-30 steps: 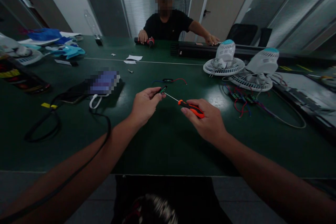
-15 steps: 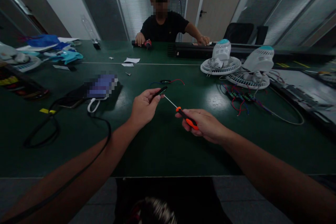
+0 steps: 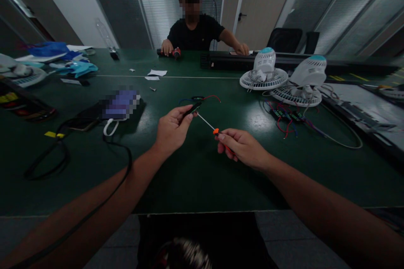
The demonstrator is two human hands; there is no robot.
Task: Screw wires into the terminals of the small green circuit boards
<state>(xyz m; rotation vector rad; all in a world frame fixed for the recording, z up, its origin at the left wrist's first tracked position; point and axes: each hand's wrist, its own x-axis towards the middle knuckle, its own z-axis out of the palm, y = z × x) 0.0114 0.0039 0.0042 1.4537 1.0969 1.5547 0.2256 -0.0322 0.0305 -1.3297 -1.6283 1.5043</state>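
Observation:
My left hand (image 3: 173,129) pinches a small dark part (image 3: 192,110), possibly a circuit board, between thumb and fingers above the table. In my right hand (image 3: 244,148) is a screwdriver (image 3: 216,131) with an orange and black handle, my fingers wrapped round the grip. Its metal shaft points up and left, and the tip meets the near edge of the dark part; the exact contact point is too small to make out. Just beyond lies another small dark piece (image 3: 198,98) with a red and a blue wire.
Two white fans (image 3: 264,77) and several wired circuit boards (image 3: 285,114) lie to the right. A phone (image 3: 121,104) with a black cable (image 3: 128,151) lies left; the cable crosses my left forearm. Opposite, a person (image 3: 194,29) rests one hand on a red and black power tool (image 3: 174,53).
My right hand has turned round the screwdriver's handle, so less of the orange grip shows. The left hand keeps its pinch, and the view has shifted slightly.

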